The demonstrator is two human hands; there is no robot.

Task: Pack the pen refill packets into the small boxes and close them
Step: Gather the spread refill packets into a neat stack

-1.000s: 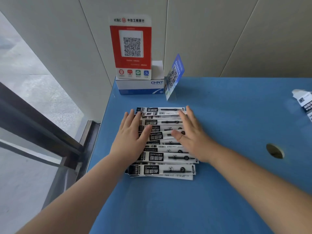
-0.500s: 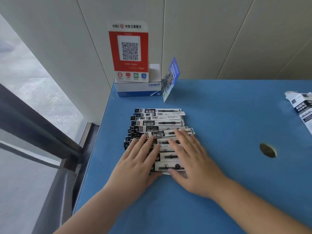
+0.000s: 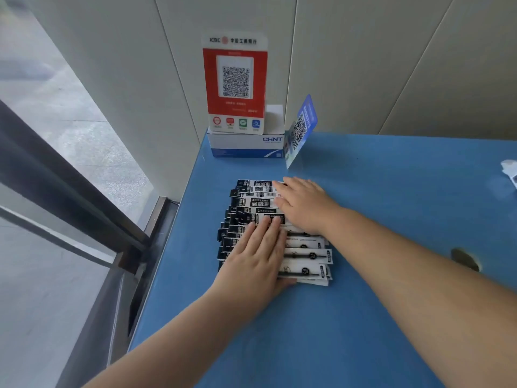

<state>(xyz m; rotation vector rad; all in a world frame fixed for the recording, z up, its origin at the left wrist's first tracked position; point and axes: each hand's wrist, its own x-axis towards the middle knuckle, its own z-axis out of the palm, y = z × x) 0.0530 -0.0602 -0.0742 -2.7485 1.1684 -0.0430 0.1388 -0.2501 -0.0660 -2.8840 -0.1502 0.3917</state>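
Several black-and-white pen refill packets lie in an overlapping row on the blue table, running away from me. My left hand lies flat, palm down, on the near left part of the row. My right hand rests flat on the far part, fingers pointing left over the packets. Neither hand grips a packet. At the right edge a small white box is only partly in view.
A white and blue CHNT box stands against the wall at the table's back left, with a red QR sign on it and a blue QR card leaning beside it. A round hole is in the tabletop at right. The table's left edge drops beside a window frame.
My right hand has moved from the near end of the row to its far end. My left hand has stayed on the near left part. The row looks more pushed together.
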